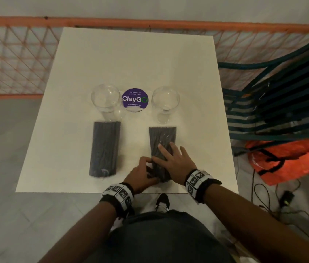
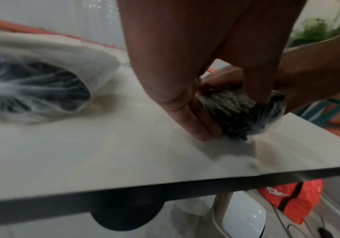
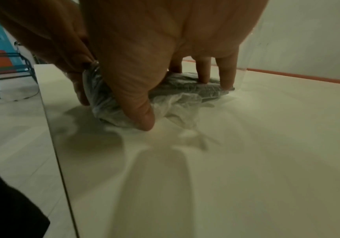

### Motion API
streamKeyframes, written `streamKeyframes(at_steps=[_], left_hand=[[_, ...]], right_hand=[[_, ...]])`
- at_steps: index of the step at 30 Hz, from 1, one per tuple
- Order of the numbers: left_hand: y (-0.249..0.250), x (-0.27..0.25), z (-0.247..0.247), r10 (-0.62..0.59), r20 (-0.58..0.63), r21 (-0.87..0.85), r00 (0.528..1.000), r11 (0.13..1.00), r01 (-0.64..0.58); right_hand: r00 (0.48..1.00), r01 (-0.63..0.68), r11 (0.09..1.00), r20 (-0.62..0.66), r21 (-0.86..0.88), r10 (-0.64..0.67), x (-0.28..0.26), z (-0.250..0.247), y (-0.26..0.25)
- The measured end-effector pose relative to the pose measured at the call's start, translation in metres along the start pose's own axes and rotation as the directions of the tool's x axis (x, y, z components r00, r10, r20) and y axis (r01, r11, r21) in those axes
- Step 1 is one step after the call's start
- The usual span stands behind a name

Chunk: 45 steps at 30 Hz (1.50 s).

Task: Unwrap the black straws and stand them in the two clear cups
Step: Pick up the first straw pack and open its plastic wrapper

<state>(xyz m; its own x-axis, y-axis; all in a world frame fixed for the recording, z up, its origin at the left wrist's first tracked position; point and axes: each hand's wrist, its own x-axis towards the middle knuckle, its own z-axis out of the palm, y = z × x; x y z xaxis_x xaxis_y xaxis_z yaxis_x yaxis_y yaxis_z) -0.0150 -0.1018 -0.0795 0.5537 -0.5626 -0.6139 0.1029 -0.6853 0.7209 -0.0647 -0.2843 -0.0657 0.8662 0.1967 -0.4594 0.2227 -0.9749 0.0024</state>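
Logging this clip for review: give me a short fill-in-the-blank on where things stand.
1. Both hands work on the ____ bundle of straws.
2. The two cups hold ____ straws.
3. The round sticker between the cups is ____ in colour.
4. The right hand lies ____ on its bundle.

Missing words: right; no; purple; flat

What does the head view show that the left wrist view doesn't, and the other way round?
Only the head view shows the two clear cups, the purple ClayGo sticker between them, and the right hand lying across the right straw pack. Only the left wrist view shows the left hand's fingers pinching that pack's bunched wrapper end, plus the table's underside. Both show the table and the left straw pack, untouched.
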Motion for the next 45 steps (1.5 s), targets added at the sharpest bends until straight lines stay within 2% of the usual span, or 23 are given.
streamKeyframes(at_steps=[2, 5, 8, 11, 13, 15, 17, 18, 21, 25, 27, 29, 31, 33, 35, 36, 37, 39, 41, 42, 45], left_hand=[[0.000, 0.001, -0.002, -0.005, 0.009, -0.100, 1.000, 0.995, 0.006], [0.002, -0.003, -0.013, 0.050, 0.014, -0.079, 0.999, 0.996, -0.049], [0.012, -0.013, -0.024, 0.137, -0.041, -0.081, 0.990, 0.987, -0.140], [0.029, -0.027, -0.037, 0.231, -0.128, -0.103, 0.964, 0.964, -0.245], [0.039, -0.035, -0.046, 0.291, -0.171, -0.078, 0.941, 0.948, -0.308], [0.047, -0.038, -0.054, 0.362, -0.201, 0.064, 0.910, 0.932, -0.357], [0.051, -0.033, -0.059, 0.414, -0.234, 0.214, 0.879, 0.904, -0.369], [0.053, -0.030, -0.059, 0.418, -0.243, 0.236, 0.875, 0.901, -0.365], [0.059, -0.023, -0.058, 0.381, -0.252, 0.142, 0.889, 0.924, -0.355], [0.065, -0.023, -0.058, 0.392, -0.280, 0.160, 0.877, 0.919, -0.360], [0.067, -0.024, -0.058, 0.395, -0.280, 0.214, 0.875, 0.914, -0.344], [0.067, -0.023, -0.056, 0.389, -0.247, 0.266, 0.888, 0.908, -0.324], [0.070, -0.021, -0.052, 0.405, -0.180, 0.235, 0.896, 0.903, -0.361], [0.077, -0.019, -0.045, 0.428, -0.127, 0.185, 0.895, 0.897, -0.402], [0.082, -0.016, -0.039, 0.437, -0.158, 0.199, 0.886, 0.892, -0.405], [0.084, -0.015, -0.037, 0.429, -0.199, 0.202, 0.881, 0.898, -0.392], [0.086, -0.015, -0.036, 0.412, -0.235, 0.190, 0.880, 0.908, -0.374], [0.089, -0.015, -0.036, 0.380, -0.264, 0.172, 0.887, 0.923, -0.344], [0.091, -0.015, -0.035, 0.366, -0.254, 0.197, 0.895, 0.926, -0.322], [0.090, -0.016, -0.034, 0.365, -0.246, 0.209, 0.898, 0.924, -0.319], [0.085, -0.017, -0.032, 0.371, -0.243, 0.219, 0.896, 0.921, -0.322]], right_hand=[[1.000, -0.004, 0.998, 0.002, 0.061, 0.004, 0.004, -0.003, -0.001], [1.000, 0.000, 0.981, -0.018, 0.196, 0.003, 0.002, -0.008, 0.011], [0.998, 0.005, 0.908, -0.060, 0.418, 0.022, -0.006, -0.025, 0.022], [0.986, 0.077, 0.772, -0.161, 0.630, 0.033, -0.014, -0.039, 0.029], [0.975, 0.059, 0.608, -0.178, 0.792, 0.136, -0.019, -0.049, 0.033], [0.950, 0.029, 0.468, -0.170, 0.883, 0.261, -0.021, -0.057, 0.035], [0.930, -0.008, 0.416, -0.147, 0.909, 0.337, -0.021, -0.062, 0.034], [0.927, -0.025, 0.409, -0.133, 0.912, 0.352, -0.021, -0.062, 0.032], [0.911, -0.054, 0.391, -0.115, 0.919, 0.396, -0.021, -0.061, 0.023], [0.881, -0.007, 0.371, -0.170, 0.929, 0.442, -0.030, -0.060, 0.015], [0.864, 0.008, 0.400, -0.208, 0.917, 0.459, -0.033, -0.059, 0.011], [0.855, -0.025, 0.477, -0.229, 0.878, 0.466, -0.035, -0.056, 0.009], [0.850, -0.069, 0.495, -0.209, 0.866, 0.483, -0.038, -0.055, 0.005], [0.819, -0.117, 0.496, -0.199, 0.860, 0.538, -0.040, -0.057, 0.001], [0.738, -0.175, 0.415, -0.160, 0.893, 0.656, -0.046, -0.063, -0.003], [0.701, -0.155, 0.348, -0.145, 0.925, 0.698, -0.050, -0.067, -0.005], [0.692, -0.107, 0.283, -0.133, 0.953, 0.709, -0.055, -0.070, -0.007], [0.756, -0.041, 0.219, -0.113, 0.975, 0.645, -0.062, -0.078, -0.012], [0.817, -0.067, 0.245, -0.088, 0.967, 0.570, -0.066, -0.082, -0.015], [0.818, -0.107, 0.276, -0.073, 0.955, 0.571, -0.065, -0.083, -0.013], [0.778, -0.252, 0.418, -0.074, 0.873, 0.623, -0.064, -0.088, 0.000]])
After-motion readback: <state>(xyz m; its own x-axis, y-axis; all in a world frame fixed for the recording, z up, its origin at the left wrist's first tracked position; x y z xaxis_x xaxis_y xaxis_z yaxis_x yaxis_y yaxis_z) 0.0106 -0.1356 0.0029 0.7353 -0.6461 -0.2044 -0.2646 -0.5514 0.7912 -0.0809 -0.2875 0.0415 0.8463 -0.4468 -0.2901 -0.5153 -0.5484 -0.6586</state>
